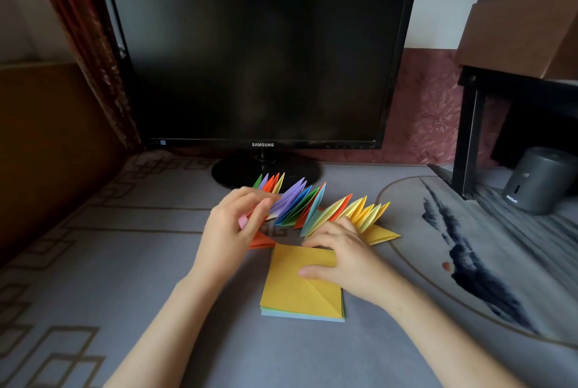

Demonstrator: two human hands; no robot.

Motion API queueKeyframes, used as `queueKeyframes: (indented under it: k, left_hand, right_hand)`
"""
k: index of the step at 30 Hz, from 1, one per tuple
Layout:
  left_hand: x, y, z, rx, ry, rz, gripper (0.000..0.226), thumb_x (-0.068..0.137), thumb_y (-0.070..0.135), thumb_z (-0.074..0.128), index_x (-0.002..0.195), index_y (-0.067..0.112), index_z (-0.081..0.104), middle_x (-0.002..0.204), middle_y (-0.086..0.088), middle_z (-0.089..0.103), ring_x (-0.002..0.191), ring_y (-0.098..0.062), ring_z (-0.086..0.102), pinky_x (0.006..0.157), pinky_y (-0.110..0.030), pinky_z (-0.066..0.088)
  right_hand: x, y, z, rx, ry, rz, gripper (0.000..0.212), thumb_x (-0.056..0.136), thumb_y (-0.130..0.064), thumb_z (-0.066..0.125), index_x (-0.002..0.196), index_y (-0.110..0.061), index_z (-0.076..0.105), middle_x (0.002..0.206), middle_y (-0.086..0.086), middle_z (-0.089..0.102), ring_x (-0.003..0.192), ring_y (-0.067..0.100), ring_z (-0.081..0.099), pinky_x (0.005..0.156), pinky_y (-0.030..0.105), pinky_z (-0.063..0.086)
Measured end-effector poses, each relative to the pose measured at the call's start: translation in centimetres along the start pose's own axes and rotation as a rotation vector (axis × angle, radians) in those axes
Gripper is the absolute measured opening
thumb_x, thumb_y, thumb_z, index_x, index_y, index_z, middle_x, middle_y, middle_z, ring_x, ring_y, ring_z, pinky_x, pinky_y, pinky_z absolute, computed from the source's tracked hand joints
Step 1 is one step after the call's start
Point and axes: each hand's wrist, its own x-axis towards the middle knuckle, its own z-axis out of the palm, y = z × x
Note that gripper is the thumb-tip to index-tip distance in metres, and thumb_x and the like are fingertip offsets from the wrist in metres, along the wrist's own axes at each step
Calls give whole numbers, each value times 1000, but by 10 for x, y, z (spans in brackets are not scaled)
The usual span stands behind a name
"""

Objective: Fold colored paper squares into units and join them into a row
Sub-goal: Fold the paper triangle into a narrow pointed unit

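A row of joined folded paper units point(316, 206) in green, purple, orange, blue and yellow stands on the table in front of the monitor. My left hand point(231, 231) grips the row's left part, fingers pinched over the purple units. My right hand point(347, 259) rests on a folded yellow sheet point(297, 281) that tops a small stack of colored paper squares point(301, 317); its fingers press the sheet's upper right edge. An orange folded unit point(262, 242) lies partly hidden under my left hand. A flat yellow unit point(383, 235) ends the row at the right.
A black Samsung monitor point(259, 56) stands just behind the row, its round base point(266, 170) close to the units. A grey cylinder point(539, 179) and a black stand point(469, 134) with brown boxes are at the right. A patterned grey mat point(93, 262) covers the table.
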Motion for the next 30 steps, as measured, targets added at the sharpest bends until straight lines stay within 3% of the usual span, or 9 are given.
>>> queueKeyframes:
  k: [5, 8, 12, 16, 19, 23, 26, 30]
  left_hand:
    - [-1, 2, 6, -7, -101, -19, 27, 92, 35, 50, 98, 20, 73, 98, 9, 67, 96, -1, 60, 78, -6, 41]
    - [-1, 1, 7, -47, -140, -63, 26, 89, 35, 53, 101, 20, 71, 102, 10, 67, 94, 0, 61, 74, -8, 45]
    - [-2, 4, 6, -75, -188, -113, 29, 85, 42, 54, 103, 26, 70, 104, 17, 65, 98, 3, 59, 77, -8, 45]
    - [-3, 10, 5, -84, -244, -188, 21, 82, 50, 50, 97, 42, 61, 102, 29, 61, 99, 13, 55, 79, -3, 41]
    - [-3, 15, 4, -138, -227, -238, 20, 77, 50, 56, 94, 40, 62, 94, 30, 64, 94, 15, 57, 75, -2, 42]
    - [-3, 18, 5, -208, -186, -254, 8, 80, 33, 67, 88, 37, 66, 87, 34, 66, 85, 11, 61, 71, -5, 44]
    - [-3, 16, 7, -278, -143, -294, 9, 82, 22, 70, 85, 30, 70, 82, 23, 70, 79, 6, 64, 67, -11, 48]
    - [-2, 17, 7, -374, -93, -344, 4, 84, 17, 68, 86, 16, 71, 78, 2, 73, 72, -2, 64, 58, -15, 48]
  right_hand:
    - [1, -4, -3, 78, 133, 31, 15, 77, -31, 74, 86, -31, 63, 93, -16, 55, 96, 2, 46, 83, 21, 41]
    - [1, -4, -5, 213, 230, 95, 10, 79, -26, 73, 79, -27, 63, 84, -12, 60, 80, 1, 56, 71, 19, 47]
    - [1, -6, -10, 402, 325, 116, 9, 81, -23, 72, 79, -22, 63, 72, -9, 65, 66, -3, 55, 58, 10, 37]
    - [1, -10, -14, 537, 386, 102, 10, 82, -17, 71, 77, -20, 62, 72, -6, 66, 66, -2, 56, 59, 11, 36]
    - [2, -12, -14, 620, 412, 110, 12, 82, -16, 71, 77, -22, 62, 70, -8, 66, 66, -2, 57, 61, 13, 37]
    - [2, -13, -15, 675, 443, 111, 11, 82, -14, 71, 77, -18, 62, 66, -8, 64, 60, -3, 53, 59, 11, 34]
    - [2, -11, -16, 703, 457, 112, 8, 83, -14, 70, 78, -16, 63, 65, -9, 64, 60, -5, 52, 59, 9, 34]
    - [2, -12, -15, 745, 468, 52, 10, 93, -20, 57, 92, -17, 67, 85, -12, 69, 83, 0, 62, 74, 12, 43]
